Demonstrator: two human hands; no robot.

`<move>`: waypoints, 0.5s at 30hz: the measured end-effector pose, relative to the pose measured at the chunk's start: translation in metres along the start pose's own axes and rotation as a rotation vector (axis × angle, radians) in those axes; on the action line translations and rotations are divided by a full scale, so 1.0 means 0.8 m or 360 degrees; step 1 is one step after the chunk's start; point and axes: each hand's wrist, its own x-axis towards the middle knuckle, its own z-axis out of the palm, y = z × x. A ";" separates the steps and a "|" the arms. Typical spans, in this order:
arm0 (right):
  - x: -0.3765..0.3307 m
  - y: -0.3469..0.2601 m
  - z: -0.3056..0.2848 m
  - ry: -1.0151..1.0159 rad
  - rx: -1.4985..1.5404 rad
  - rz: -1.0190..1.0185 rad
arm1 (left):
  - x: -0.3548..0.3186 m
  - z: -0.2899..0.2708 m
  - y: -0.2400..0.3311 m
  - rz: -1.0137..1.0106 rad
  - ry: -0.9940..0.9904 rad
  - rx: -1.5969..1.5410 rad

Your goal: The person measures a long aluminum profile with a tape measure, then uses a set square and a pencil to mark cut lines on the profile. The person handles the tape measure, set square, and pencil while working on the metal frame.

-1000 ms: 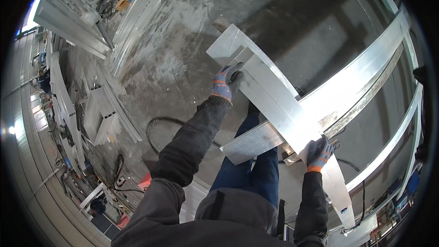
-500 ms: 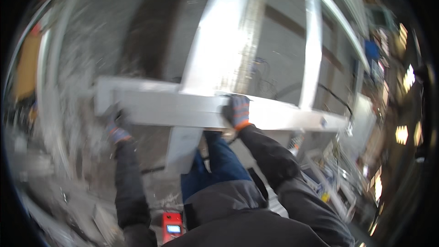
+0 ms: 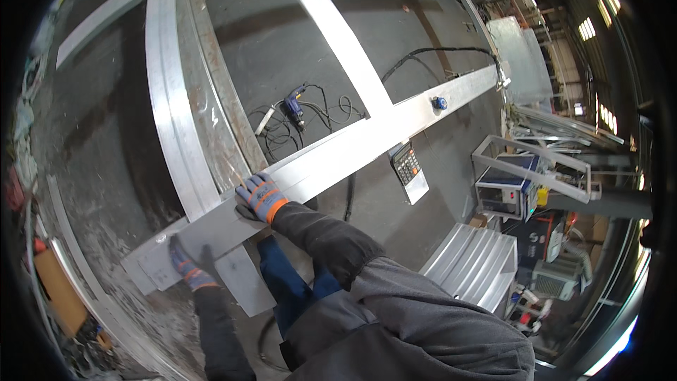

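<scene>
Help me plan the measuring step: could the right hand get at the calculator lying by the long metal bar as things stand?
Probably yes. The right hand rests flat on the long metal bar, and the calculator lies beyond that bar with nothing on it, though it looks a long stretch.

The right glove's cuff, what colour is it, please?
Orange, on the right hand, in the head view.
</scene>
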 end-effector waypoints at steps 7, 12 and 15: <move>-0.062 0.029 -0.052 0.0594 0.0778 0.0195 | -0.038 0.042 0.215 0.0218 -0.0296 -0.0182; -0.285 0.120 -0.077 0.0815 0.1289 0.0479 | -0.114 0.084 0.303 0.0162 -0.0503 -0.0319; -0.468 0.170 -0.045 0.0786 0.1191 0.0781 | -0.142 0.131 0.351 0.0064 -0.0916 -0.0658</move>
